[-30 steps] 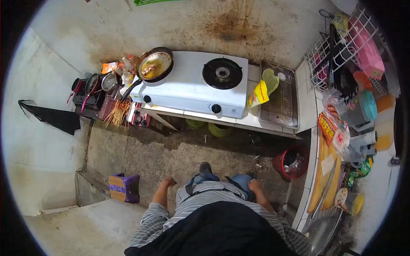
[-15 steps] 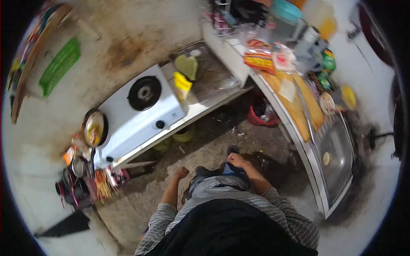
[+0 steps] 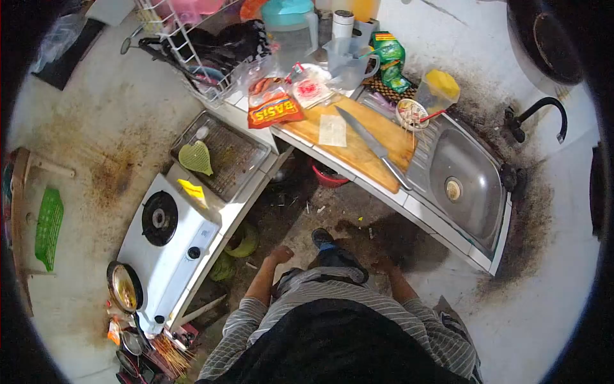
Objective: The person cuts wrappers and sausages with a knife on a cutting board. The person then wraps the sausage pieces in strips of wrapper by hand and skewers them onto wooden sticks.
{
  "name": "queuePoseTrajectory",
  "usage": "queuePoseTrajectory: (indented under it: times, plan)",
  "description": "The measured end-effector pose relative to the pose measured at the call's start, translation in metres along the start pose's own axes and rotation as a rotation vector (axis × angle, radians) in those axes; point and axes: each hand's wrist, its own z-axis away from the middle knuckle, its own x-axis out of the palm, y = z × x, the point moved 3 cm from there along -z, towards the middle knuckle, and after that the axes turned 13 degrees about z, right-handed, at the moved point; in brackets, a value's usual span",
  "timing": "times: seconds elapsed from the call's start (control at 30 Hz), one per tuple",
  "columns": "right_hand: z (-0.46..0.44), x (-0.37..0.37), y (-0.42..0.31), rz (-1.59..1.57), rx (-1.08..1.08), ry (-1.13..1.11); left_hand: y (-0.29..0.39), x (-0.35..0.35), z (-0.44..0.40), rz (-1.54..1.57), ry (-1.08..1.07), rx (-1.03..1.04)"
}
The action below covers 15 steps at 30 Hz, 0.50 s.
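Observation:
My left hand [image 3: 280, 255] hangs low in front of my body, fingers curled, with nothing visible in it. On the other side, my right hand [image 3: 384, 265] hangs in shadow, its fingers blurred. Both are away from the counters. Ahead, a wooden cutting board [image 3: 368, 153] bears a knife [image 3: 371, 139] and a pale square sheet [image 3: 332, 130]. A red and yellow packet [image 3: 275, 111] lies at the board's left end. The white gas stove [image 3: 167, 256] stands to the left, with a frying pan [image 3: 124, 287] on its far burner.
A metal sink [image 3: 470, 185] with a black faucet [image 3: 540, 116] is at the right. A wire tray [image 3: 224, 157] holds a green strainer [image 3: 195, 158]. Under the counter is a red basket [image 3: 330, 176]. Skewers [image 3: 171, 356] lie beyond the stove.
My view has turned right, from the stove toward the cutting board and sink. My feet have shifted on the floor, and both hands have stayed low beside my body.

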Motion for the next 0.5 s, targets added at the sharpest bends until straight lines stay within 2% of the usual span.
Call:
queuePoseTrajectory:
  times: [0.03,0.07,0.13,0.2,0.27,0.3,0.33,0.37,0.4,0.43,0.5]
  plan:
    - [0.002,-0.006,0.002,-0.003,0.004,0.000,0.006,0.010,-0.003,-0.005,-0.136,-0.012]
    - [0.011,-0.005,0.002,-0.009,-0.022,0.009,0.011,0.014,-0.007,-0.004,-0.137,-0.011]
    - [0.017,-0.009,-0.011,-0.014,-0.083,0.030,0.025,0.020,-0.009,-0.276,-0.304,0.115]
    - [0.035,-0.003,0.000,-0.010,-0.159,0.045,0.043,0.012,0.004,-0.271,-0.245,0.084]
    - [0.023,-0.039,-0.033,0.005,-0.243,0.055,0.033,0.012,0.002,-0.255,-0.180,0.045]
    - [0.024,-0.051,-0.051,0.016,-0.288,0.061,0.006,0.024,-0.018,-0.351,-0.187,0.169]
    - [0.035,-0.048,-0.030,0.027,-0.333,0.067,-0.009,0.030,-0.027,-0.448,-0.193,0.292]
    - [0.016,-0.084,-0.076,0.035,-0.378,0.072,-0.008,0.028,-0.019,-0.435,-0.177,0.279]
    - [0.019,-0.096,-0.086,0.042,-0.422,0.077,-0.004,0.022,-0.004,-0.343,-0.133,0.205]
    - [0.035,-0.118,-0.100,0.056,-0.438,0.077,-0.003,0.017,0.005,-0.252,-0.088,0.133]
    - [0.102,-0.197,-0.147,0.284,-0.634,0.229,-0.031,0.029,-0.002,-0.276,-0.046,0.057]
